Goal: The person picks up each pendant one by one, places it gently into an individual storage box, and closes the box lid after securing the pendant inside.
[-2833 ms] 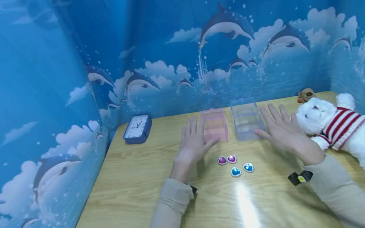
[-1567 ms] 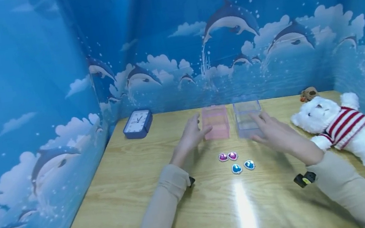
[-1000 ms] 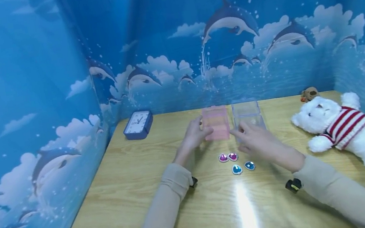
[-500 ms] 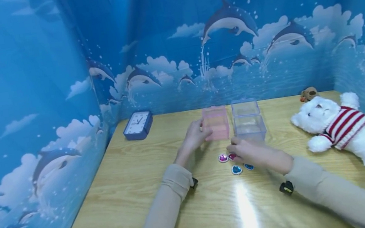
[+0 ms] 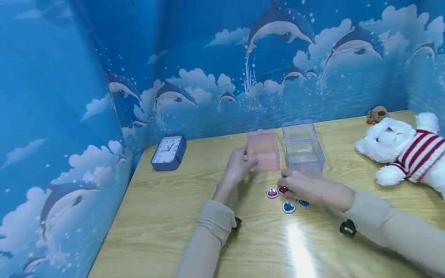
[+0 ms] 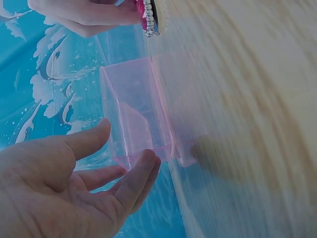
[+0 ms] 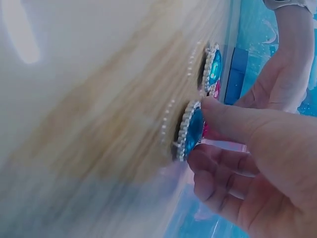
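Observation:
My left hand point(image 5: 235, 165) is at the left side of an open translucent pink plastic box point(image 5: 266, 166). In the left wrist view its thumb and fingers are spread and loosely bent beside the box; whether they touch it I cannot tell. My right hand point(image 5: 310, 188) pinches a pink heart-shaped gem point(image 6: 147, 17) with a beaded silver rim, which stands tilted on edge in the left wrist view. A second pink gem point(image 5: 272, 193) lies just left of it. Nearer to me lie two blue gems point(image 5: 288, 207), the right one point(image 7: 194, 130) partly under my right hand in the head view.
An open clear bluish box point(image 5: 306, 165) stands right of the pink one. A blue clock point(image 5: 168, 152) is at the back left. To the right lie a white teddy bear point(image 5: 421, 154) in a striped sweater and a small brown toy point(image 5: 377, 114). Dolphin-printed cloth point(image 5: 192, 43) walls the table.
Both hands came down from above the table. My left hand settled beside the pink box. My right hand moved left and toward me from the clear box and took hold of the right pink gem.

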Demonstrator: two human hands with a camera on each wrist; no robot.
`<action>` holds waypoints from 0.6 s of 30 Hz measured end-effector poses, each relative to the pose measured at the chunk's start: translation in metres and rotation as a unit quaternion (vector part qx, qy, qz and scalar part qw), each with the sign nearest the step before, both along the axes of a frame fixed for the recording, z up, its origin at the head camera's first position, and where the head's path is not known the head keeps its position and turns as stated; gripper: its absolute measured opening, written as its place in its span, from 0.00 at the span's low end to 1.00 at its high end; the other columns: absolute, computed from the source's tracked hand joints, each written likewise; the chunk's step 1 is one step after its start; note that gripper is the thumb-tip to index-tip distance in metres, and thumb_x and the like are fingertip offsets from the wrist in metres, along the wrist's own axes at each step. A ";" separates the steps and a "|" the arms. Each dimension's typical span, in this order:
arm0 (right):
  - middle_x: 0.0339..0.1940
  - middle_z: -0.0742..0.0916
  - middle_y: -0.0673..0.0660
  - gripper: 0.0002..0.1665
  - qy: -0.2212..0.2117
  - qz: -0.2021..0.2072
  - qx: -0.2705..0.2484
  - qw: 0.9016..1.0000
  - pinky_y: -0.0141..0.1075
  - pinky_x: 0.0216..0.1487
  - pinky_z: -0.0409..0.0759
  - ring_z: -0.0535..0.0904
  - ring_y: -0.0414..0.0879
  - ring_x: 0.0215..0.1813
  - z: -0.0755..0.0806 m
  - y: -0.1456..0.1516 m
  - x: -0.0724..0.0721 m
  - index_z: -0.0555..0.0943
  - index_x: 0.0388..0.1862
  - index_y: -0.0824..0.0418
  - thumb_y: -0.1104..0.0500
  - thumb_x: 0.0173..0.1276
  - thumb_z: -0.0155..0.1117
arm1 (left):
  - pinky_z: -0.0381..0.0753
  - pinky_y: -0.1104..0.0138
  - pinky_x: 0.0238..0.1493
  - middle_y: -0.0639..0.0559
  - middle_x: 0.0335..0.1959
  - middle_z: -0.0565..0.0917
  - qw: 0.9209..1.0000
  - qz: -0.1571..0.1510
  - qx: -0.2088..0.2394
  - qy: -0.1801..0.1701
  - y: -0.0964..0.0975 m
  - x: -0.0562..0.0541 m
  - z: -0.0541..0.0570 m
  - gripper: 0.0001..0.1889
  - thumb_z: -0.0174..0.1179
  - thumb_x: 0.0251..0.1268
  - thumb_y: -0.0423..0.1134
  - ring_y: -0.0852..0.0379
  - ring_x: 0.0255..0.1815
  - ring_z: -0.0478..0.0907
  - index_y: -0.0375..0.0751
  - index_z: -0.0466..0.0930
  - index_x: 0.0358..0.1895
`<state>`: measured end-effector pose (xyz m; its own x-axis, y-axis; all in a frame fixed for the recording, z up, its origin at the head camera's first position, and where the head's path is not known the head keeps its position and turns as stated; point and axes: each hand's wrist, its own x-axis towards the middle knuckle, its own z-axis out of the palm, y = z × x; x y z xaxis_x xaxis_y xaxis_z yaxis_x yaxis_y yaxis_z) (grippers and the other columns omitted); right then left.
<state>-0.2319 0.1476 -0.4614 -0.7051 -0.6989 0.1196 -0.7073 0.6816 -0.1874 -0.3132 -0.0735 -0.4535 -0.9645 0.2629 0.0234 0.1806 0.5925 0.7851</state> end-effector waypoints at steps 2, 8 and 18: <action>0.30 0.81 0.50 0.07 0.006 0.007 -0.006 1.000 0.22 0.27 0.73 0.73 0.35 0.27 0.000 0.001 -0.001 0.87 0.39 0.58 0.59 0.66 0.77 | 0.85 0.51 0.64 0.31 0.65 0.79 1.000 0.003 -0.005 0.000 0.000 0.000 0.000 0.32 0.64 0.75 0.34 0.39 0.62 0.79 0.30 0.67 0.77; 0.33 0.88 0.54 0.12 0.006 0.013 -0.053 0.998 0.25 0.31 0.81 0.81 0.39 0.31 0.004 0.004 -0.005 0.87 0.48 0.61 0.63 0.65 0.75 | 0.80 0.48 0.72 0.31 0.68 0.77 1.000 0.011 -0.010 -0.007 0.001 -0.002 -0.001 0.33 0.64 0.75 0.35 0.39 0.67 0.76 0.31 0.65 0.79; 0.41 0.91 0.57 0.15 0.050 -0.005 -0.096 0.994 0.33 0.39 0.89 0.88 0.46 0.38 0.021 0.004 -0.013 0.87 0.52 0.61 0.63 0.66 0.75 | 0.82 0.51 0.71 0.34 0.71 0.78 1.000 0.012 -0.002 -0.020 0.003 0.001 0.000 0.32 0.61 0.77 0.35 0.40 0.67 0.79 0.34 0.65 0.79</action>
